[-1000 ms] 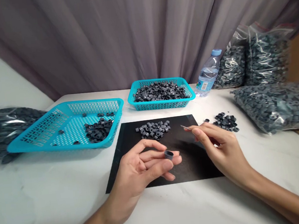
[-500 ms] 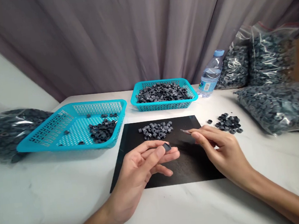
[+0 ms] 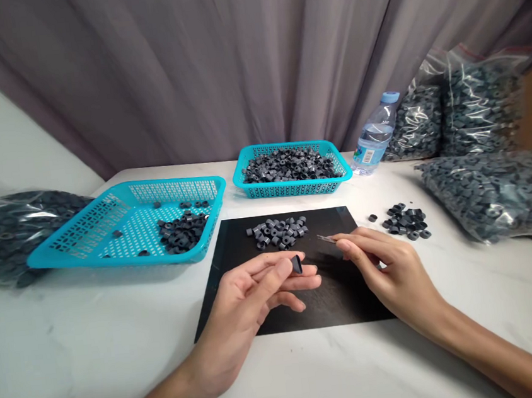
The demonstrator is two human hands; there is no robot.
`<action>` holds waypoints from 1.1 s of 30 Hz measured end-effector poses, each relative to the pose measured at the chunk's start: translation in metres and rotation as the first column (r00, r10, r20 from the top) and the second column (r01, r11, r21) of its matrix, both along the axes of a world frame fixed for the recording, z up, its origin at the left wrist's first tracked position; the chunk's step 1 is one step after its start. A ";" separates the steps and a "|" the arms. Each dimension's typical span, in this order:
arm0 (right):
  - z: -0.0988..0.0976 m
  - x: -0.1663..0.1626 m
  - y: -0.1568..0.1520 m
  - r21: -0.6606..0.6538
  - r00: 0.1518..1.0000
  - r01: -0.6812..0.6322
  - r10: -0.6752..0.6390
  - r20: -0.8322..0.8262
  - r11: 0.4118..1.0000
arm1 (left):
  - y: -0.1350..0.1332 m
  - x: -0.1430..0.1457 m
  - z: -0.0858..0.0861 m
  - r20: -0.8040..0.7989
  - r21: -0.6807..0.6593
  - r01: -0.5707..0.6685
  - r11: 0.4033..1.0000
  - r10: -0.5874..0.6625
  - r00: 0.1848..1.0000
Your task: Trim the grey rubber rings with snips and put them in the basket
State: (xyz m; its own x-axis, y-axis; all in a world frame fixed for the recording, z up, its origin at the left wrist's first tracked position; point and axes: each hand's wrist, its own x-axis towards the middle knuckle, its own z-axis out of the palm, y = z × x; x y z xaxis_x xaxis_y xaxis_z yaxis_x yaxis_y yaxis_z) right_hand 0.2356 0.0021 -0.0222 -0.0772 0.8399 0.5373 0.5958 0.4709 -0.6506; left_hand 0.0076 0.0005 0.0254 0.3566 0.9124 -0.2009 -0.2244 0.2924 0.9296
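Between the thumb and fingers of my left hand (image 3: 257, 292) is a small dark grey ring (image 3: 296, 264), its cut end turned to the right. My right hand (image 3: 387, 262) pinches a thin, pointed metal tool (image 3: 326, 239); its tip points left and is apart from the ring. The fingers cover the tool's other end, so I cannot tell its exact kind. Both hands are above a black mat (image 3: 338, 299). Just beyond them, a pile of short grey rings (image 3: 276, 233) lies on the mat.
A blue basket (image 3: 130, 261) with some rings stands left; a fuller blue basket (image 3: 293, 188) is at the back. Right of the mat lies a small ring pile (image 3: 406, 221). A water bottle (image 3: 373, 137) and bags of rings (image 3: 498, 193) stand right, another bag (image 3: 22, 231) left.
The ring in my left fingers has turned, showing its end more to the right. The tool's tip in my right hand has shifted slightly left and down.
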 end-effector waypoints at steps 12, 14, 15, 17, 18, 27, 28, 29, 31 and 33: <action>-0.002 0.000 0.001 0.002 0.999 -0.008 0.008 0.036 1.000 | 0.001 -0.003 0.003 -0.003 0.060 -0.001 0.998 0.001 1.000; -0.002 0.000 0.001 -0.005 0.999 -0.008 0.008 0.032 1.000 | 0.002 -0.003 0.002 0.001 0.064 0.005 0.998 -0.006 1.000; -0.002 -0.001 0.001 -0.007 1.000 -0.008 0.008 0.030 1.000 | 0.002 -0.003 0.002 0.004 0.066 0.008 0.998 -0.008 1.000; -0.002 -0.001 0.001 -0.004 1.000 -0.010 0.010 0.029 1.000 | 0.002 -0.003 0.001 0.005 0.067 0.010 0.998 -0.011 1.000; -0.003 -0.001 0.001 -0.003 1.000 -0.009 0.010 0.030 1.000 | 0.002 -0.003 0.000 0.003 0.067 0.010 0.998 -0.010 1.000; -0.004 0.001 0.002 -0.001 0.999 -0.012 0.012 0.037 1.000 | 0.002 -0.004 0.000 0.003 0.061 0.015 0.998 -0.015 1.000; -0.004 0.001 0.002 -0.003 0.999 -0.011 0.011 0.039 1.000 | 0.002 -0.004 0.000 0.002 0.066 0.017 0.998 -0.017 1.000; -0.004 0.001 0.002 -0.008 0.999 -0.011 0.011 0.040 1.000 | 0.002 -0.004 -0.001 0.001 0.072 0.019 0.997 -0.019 1.000; -0.005 0.001 0.002 -0.015 0.999 -0.013 0.014 0.039 1.000 | 0.002 -0.004 -0.001 -0.002 0.080 0.019 0.997 -0.018 1.000; -0.005 0.001 0.002 -0.018 0.999 -0.014 0.015 0.037 1.000 | 0.002 -0.004 -0.002 -0.002 0.079 0.018 0.997 -0.018 1.000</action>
